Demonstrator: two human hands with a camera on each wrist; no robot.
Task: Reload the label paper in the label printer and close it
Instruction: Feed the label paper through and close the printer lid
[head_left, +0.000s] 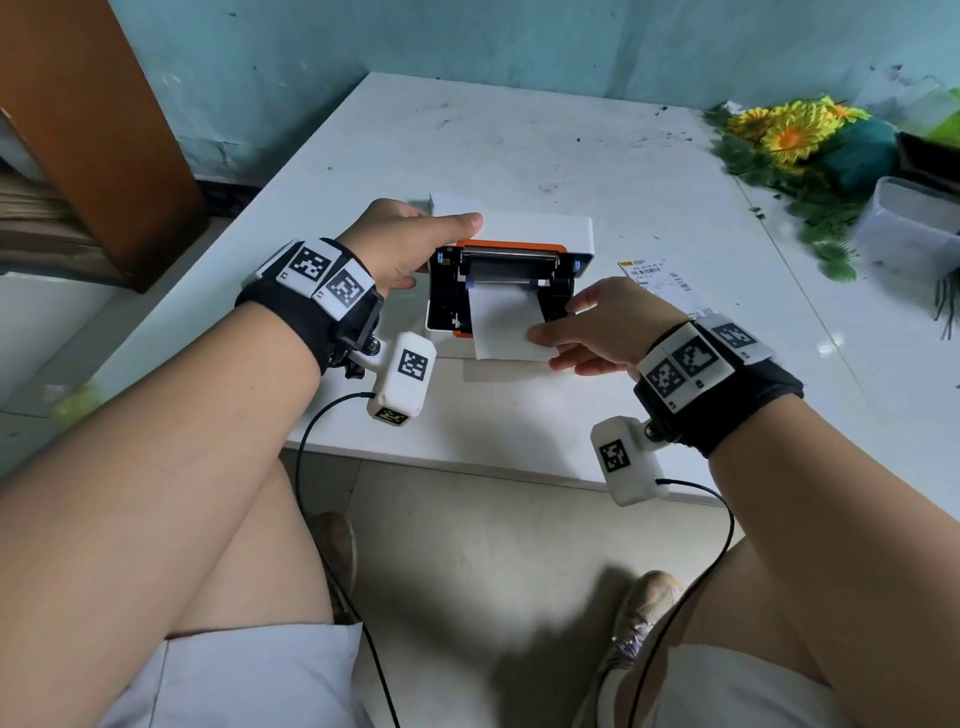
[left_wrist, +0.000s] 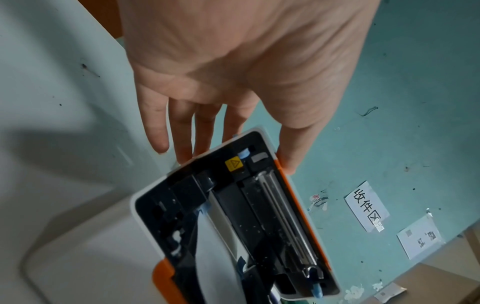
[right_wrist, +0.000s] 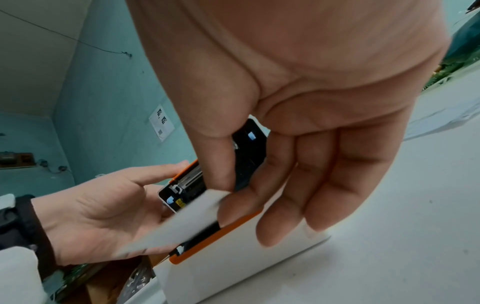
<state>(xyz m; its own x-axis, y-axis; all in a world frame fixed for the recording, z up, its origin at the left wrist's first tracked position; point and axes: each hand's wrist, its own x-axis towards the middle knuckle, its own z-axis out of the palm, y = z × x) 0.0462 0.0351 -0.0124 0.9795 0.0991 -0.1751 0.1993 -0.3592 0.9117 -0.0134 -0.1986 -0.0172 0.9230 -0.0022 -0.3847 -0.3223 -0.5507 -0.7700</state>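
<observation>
Fingers (right_wrist: 262, 185) of right hand (head_left: 587, 327): thumb and forefinger pinched on free edge of paper (head_left: 511, 325). Fingers (left_wrist: 182, 131) of left hand (head_left: 400, 244): nearly straight, spread along lid (left_wrist: 233, 216), thumb on orange rim, propping lid up.

Table (head_left: 519, 145): carries printer (head_left: 511, 280) near front edge. Printer: open, lid raised toward rear, black mechanism exposed. Paper: drawn from feed slot forward over front lip, tip overhanging table.

Judged risks:
- Skewed feed, if pulled off-axis.
- Creased or torn sheet, if lid dropped on slack paper.
- Pinched right fingertips, if lid released early.
- Latch not engaged, if pressed on one side only.
- Printer shifted off edge, if pulled hard.
</observation>
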